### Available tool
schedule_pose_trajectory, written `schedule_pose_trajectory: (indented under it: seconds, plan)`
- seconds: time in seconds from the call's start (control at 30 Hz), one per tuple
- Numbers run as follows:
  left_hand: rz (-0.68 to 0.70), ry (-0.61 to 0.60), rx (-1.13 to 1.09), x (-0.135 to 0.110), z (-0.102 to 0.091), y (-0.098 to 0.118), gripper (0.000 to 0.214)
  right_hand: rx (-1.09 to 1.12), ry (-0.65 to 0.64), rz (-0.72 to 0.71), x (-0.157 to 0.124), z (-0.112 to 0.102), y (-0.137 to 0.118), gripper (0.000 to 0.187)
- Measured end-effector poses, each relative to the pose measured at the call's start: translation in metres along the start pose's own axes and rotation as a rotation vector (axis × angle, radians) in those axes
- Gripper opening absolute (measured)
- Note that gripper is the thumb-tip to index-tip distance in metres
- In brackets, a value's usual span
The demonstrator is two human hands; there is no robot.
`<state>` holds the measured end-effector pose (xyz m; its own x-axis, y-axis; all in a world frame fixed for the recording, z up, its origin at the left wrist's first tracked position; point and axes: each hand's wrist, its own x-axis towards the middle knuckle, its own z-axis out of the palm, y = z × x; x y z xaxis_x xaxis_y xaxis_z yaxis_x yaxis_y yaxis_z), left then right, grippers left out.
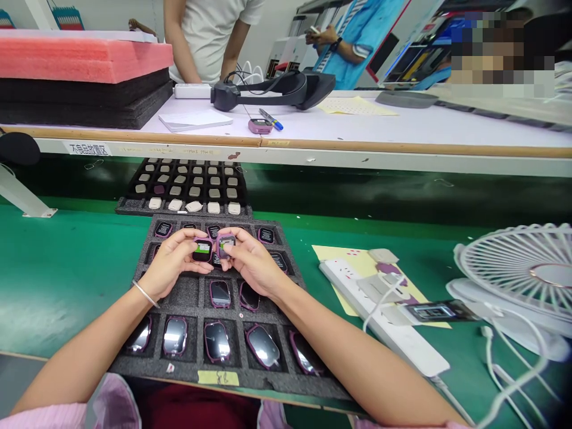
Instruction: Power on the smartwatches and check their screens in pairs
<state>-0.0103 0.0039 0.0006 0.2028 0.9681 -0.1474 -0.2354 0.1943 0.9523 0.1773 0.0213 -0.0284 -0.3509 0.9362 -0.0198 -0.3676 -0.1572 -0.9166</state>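
Note:
Over a grey foam tray (192, 289), my left hand (176, 262) is closed on a purple smartwatch (203, 250) whose lit screen shows green and white. Close beside it, my right hand (250, 259) grips a second purple smartwatch (226, 243), its thumb at the lower part of the screen. Below my hands, several purple watches lie in the tray's square pockets, such as one dark-screened watch (217, 341) in the front row. Farther back, some tray watches have lit text, like the watch (266, 235) at right. My hands hide part of the upper rows.
Behind stands a black tray (129, 208) of pale square pieces. At right are a white power strip (384, 316), cables and a white fan (522, 280). The shelf above carries a headset (277, 89), a pen (271, 119) and pink foam (89, 59). Other people stand beyond.

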Motion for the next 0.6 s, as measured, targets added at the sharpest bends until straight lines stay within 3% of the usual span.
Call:
schedule_pose_trajectory:
  seconds: [0.6]
  plan:
    - [0.017,0.022,0.019,-0.0016,0.0011,0.0014,0.035,-0.055,-0.049,-0.033,-0.0019,-0.0003,-0.0006,0.038]
